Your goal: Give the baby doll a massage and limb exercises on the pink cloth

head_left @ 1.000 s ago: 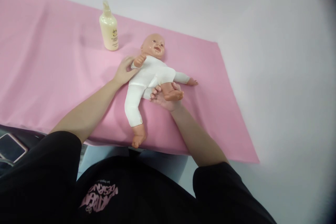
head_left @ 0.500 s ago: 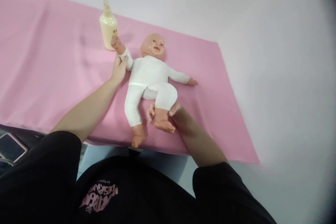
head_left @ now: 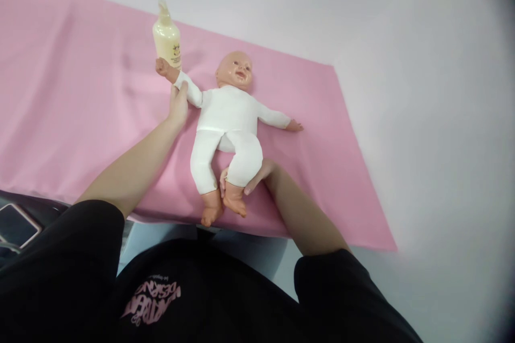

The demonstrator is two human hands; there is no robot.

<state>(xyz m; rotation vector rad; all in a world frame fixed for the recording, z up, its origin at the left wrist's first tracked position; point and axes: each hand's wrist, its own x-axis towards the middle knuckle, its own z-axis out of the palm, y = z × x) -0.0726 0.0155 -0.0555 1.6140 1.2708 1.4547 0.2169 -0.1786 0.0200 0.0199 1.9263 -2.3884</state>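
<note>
Baby doll (head_left: pixel 228 110), white cloth body with glossy tan plastic head, hands and feet, is on its back mid-table, head away from the wearer, mouth open, wet-looking shine on the face. Left hand (head_left: pixel 178 103) has the doll's outflung forearm, thumb laid over the white sleeve; fingers mostly hidden, so can't tell how tightly they wrap. Right hand (head_left: pixel 259 174) is curled round a lower leg just above the ankle, thumb one side, fingertips the other. Feet are close together, toes at the near edge of the smooth pink table cover (head_left: pixel 322 171). Cover runs wide to the left; narrower strip on the right, out to a slanted edge. Cream pump bottle (head_left: pixel 166 37) stands upright behind the raised fist, which overlaps it in view; contact unclear. Pink-rimmed dark phone-like slab (head_left: pixel 19 225) sits past the near edge, far left.
</note>
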